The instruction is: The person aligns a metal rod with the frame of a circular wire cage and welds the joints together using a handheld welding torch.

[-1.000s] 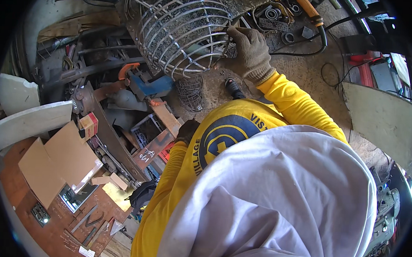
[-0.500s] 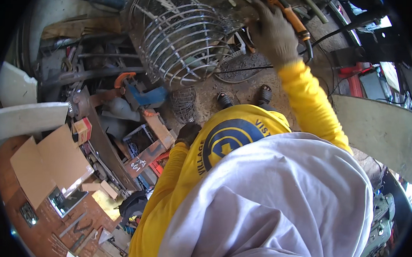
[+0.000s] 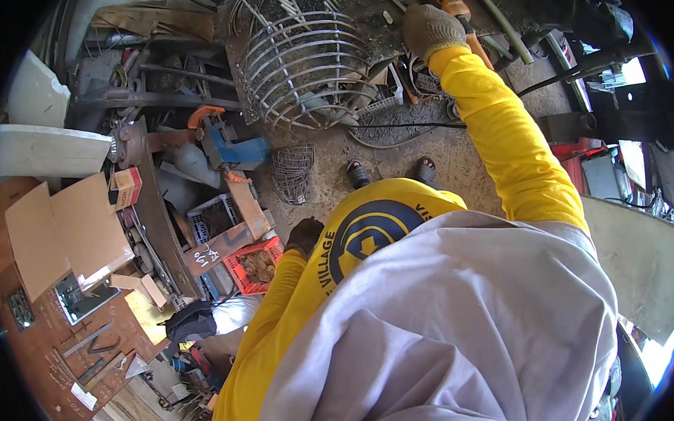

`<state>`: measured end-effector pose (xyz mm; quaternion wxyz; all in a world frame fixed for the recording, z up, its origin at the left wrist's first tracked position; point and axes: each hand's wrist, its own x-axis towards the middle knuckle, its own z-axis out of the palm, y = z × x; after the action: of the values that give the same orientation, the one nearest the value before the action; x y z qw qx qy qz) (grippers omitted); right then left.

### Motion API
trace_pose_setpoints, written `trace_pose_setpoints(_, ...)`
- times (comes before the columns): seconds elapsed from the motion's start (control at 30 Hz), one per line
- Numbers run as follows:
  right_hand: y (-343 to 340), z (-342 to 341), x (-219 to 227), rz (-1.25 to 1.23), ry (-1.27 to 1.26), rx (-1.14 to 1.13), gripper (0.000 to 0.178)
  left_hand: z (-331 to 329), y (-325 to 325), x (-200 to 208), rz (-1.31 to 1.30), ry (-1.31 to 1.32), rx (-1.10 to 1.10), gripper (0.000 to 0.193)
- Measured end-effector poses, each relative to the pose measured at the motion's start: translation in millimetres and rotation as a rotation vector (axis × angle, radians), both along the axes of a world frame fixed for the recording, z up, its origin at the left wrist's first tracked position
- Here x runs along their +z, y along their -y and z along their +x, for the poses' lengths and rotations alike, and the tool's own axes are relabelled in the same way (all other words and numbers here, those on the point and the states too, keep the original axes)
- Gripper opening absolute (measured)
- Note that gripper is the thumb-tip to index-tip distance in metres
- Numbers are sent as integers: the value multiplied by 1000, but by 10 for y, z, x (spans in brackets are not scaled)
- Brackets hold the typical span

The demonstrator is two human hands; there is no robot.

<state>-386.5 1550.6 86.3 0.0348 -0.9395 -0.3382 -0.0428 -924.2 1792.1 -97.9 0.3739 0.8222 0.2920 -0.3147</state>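
My right hand (image 3: 433,32), in a tan knit glove, reaches out over the far dark worktop (image 3: 371,24). Its fingers are bent down out of sight, so any grip is hidden. Right beside it lies an orange power tool (image 3: 448,1), partly cut off by the picture's upper edge. Left of that hand, a cage of curved metal rods (image 3: 306,66) rests on the worktop. My left hand (image 3: 304,234), in a dark glove, hangs low beside my yellow shirt. Its fingers are too dark to make out, and a red crate (image 3: 253,265) stands nearest to it.
A coil of wire (image 3: 293,172) lies on the floor near my feet. At left stands a blue machine (image 3: 233,149) with an orange part. A brown table (image 3: 44,363) holds open cardboard (image 3: 88,230) and hand tools. A pale panel (image 3: 628,261) leans at right.
My right hand has gone from stretched fingers to bent ones and sits farther up and left, close to the orange tool. The view has shifted, bringing more of the red crate into sight.
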Motion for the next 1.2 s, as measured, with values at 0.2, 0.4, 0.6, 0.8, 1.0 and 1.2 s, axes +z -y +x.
trace_pose_setpoints(0.2,59,-152,416,183,-309,-63,33,-221,293,-91,21,-67,-23,25)
trace_pose_setpoints(0.4,94,-66,259,184,-247,-159,33,-174,386,-118,10,-34,19,20)
trace_pose_setpoints(0.6,262,-411,951,481,-45,-238,30,-243,305,-117,-20,-3,137,16)
trace_pose_setpoints(0.8,1313,204,597,180,139,-650,62,-310,43,-211,-296,100,517,12)
trace_pose_setpoints(1.0,1717,93,510,74,-176,-593,54,-672,-276,-686,-88,413,-134,10)
trace_pose_setpoints(1.2,1880,240,-12,-23,-157,-669,54,-167,-181,-244,-93,82,-174,14)
